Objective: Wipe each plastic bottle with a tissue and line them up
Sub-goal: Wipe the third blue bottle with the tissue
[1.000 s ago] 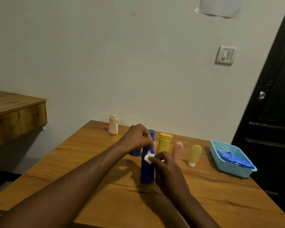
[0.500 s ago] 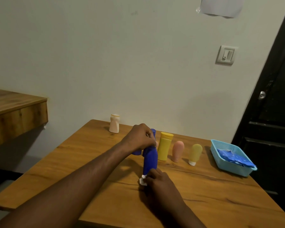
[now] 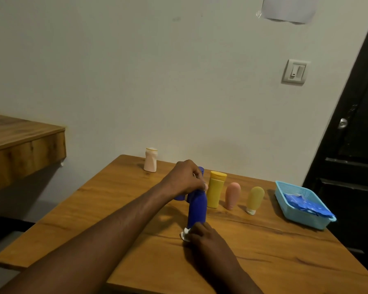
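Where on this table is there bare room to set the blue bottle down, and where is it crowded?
The table is bare left of the left hand, up to the pale bottle, and near right, before the mustard tube and basket. Crowded: the back row of yellow bottle, pink tube, mustard tube, and round the held blue bottle.

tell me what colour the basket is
The basket is light blue, seen best in the head view.
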The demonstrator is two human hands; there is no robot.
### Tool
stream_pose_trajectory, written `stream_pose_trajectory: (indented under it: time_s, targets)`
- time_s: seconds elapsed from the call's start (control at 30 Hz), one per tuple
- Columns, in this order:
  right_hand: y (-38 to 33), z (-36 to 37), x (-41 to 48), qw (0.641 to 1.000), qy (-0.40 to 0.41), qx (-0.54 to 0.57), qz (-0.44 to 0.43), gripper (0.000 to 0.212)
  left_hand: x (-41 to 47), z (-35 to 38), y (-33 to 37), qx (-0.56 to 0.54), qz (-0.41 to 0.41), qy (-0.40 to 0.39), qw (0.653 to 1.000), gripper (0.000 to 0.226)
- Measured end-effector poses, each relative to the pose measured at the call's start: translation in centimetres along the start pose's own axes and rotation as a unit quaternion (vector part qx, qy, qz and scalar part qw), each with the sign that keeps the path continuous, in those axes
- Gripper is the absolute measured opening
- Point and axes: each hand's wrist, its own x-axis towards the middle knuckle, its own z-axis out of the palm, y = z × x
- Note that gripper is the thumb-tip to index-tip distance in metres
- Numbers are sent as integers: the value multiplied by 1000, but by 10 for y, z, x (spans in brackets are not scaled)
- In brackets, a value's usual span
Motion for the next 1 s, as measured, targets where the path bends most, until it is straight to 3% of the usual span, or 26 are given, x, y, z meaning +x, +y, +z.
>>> stream_pose_trajectory:
  time_s: [0.13, 0.23, 0.3, 0.37, 0.5, 0.63, 0.77, 1.0]
  targets:
    - [2, -11, -6, 995, 41, 58, 65, 18, -2, -1, 2, 5, 5, -3, 1000, 10]
    - [24, -20, 0, 969, 181, 134, 100, 34, -3, -2, 3, 3, 4, -5, 1000, 8]
    - [33, -28, 9, 943, 285, 142, 100, 32, -4, -2, 3, 8, 5, -8, 1000, 7]
    - [32, -34, 20, 933, 310, 156, 91, 32, -4, 0, 3, 12, 10, -6, 1000, 7]
    - [27, -18, 28, 953, 241, 169, 72, 28, -5, 3, 1, 11, 7, 7, 1000, 5]
    - [27, -3, 23, 930, 244, 243, 126, 19, -9, 5, -2, 11, 4, 18, 1000, 3]
    - [27, 8, 9, 919, 170, 291, 205, 15, -17, 6, -4, -9, 18, 30, 999, 6]
    - [30, -3, 0, 945, 43, 238, 219, 20, -30, 11, 1, -16, 43, 20, 999, 7]
